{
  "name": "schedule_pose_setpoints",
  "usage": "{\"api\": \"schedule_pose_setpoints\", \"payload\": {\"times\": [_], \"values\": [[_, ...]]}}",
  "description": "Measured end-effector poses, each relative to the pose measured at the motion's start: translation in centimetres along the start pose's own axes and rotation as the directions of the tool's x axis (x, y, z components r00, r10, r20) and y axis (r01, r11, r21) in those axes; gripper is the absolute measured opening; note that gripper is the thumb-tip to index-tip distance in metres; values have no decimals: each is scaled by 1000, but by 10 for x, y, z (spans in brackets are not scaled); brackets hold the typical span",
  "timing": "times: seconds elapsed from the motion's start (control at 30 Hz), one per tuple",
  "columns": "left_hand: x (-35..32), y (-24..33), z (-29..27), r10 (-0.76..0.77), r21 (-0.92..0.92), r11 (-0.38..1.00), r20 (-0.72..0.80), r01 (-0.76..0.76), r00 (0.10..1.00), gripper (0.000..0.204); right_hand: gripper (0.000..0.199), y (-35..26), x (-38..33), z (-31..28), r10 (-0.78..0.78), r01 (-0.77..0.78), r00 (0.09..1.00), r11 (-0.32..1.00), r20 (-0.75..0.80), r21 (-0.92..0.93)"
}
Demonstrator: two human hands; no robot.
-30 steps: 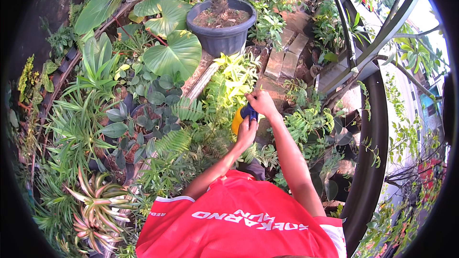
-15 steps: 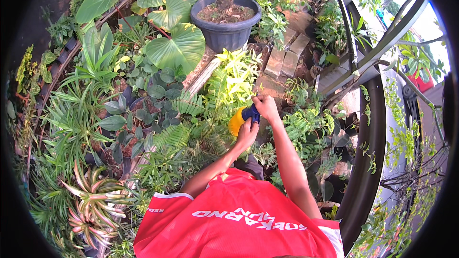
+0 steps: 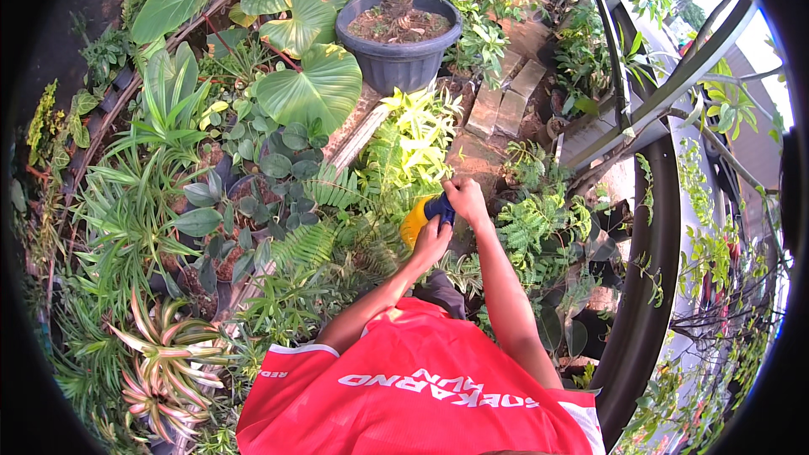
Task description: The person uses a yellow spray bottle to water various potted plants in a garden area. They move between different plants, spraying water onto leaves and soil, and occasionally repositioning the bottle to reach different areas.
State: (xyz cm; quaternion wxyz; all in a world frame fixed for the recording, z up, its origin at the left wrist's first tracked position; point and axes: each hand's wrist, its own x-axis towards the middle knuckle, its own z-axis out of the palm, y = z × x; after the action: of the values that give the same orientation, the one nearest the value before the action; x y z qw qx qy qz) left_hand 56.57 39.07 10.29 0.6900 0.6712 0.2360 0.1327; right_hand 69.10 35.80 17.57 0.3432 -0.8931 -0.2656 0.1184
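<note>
In front of my chest is a spray bottle (image 3: 415, 221) with a yellow body and a dark blue top. It tilts, with its yellow part toward the left and the blue top toward the right. My left hand (image 3: 432, 241) is closed around the near side of the blue top. Closed at the upper right end of that top is my right hand (image 3: 465, 199), its fingers bent over the blue part. Both hands hide parts of the top, including any trigger or nozzle. Bright green leaves (image 3: 409, 139) grow just beyond the bottle.
A large dark pot (image 3: 398, 67) with a thick-stemmed plant stands ahead. Paving bricks (image 3: 497, 109) lie right of it. Ferns (image 3: 305, 242) and striped-leaf plants (image 3: 168, 345) fill the left. A dark curved rail (image 3: 656, 244) bends along the right, near branches.
Both hands and the spray bottle have shifted slightly down and left. The right hand has turned a little on the blue top; both hands keep their hold.
</note>
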Motion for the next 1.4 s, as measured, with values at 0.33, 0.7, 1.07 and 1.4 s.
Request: {"api": "schedule_pose_setpoints", "payload": {"times": [0.33, 0.7, 1.07, 1.4], "values": [[5, -3, -8, -53, 13, 999, 40, 53, 998, 23, 32, 13, 8, 14, -45, 44, 999, 998, 13, 49], [44, -19, -6, -18, 51, 999, 62, 15, 998, 20, 28, 14, 57, -19, 8, -9, 996, 1000, 92, 14], [82, -13, 11, -60, 30, 998, 73, 57, 996, 21, 39, 10, 101, -96, 6, -12, 999, 990, 45, 140], [94, -12, 34, -117, 84, 990, 21, 115, 993, 26, 41, 41, 108, -54, 31, -27, 999, 988, -23, 153]]}}
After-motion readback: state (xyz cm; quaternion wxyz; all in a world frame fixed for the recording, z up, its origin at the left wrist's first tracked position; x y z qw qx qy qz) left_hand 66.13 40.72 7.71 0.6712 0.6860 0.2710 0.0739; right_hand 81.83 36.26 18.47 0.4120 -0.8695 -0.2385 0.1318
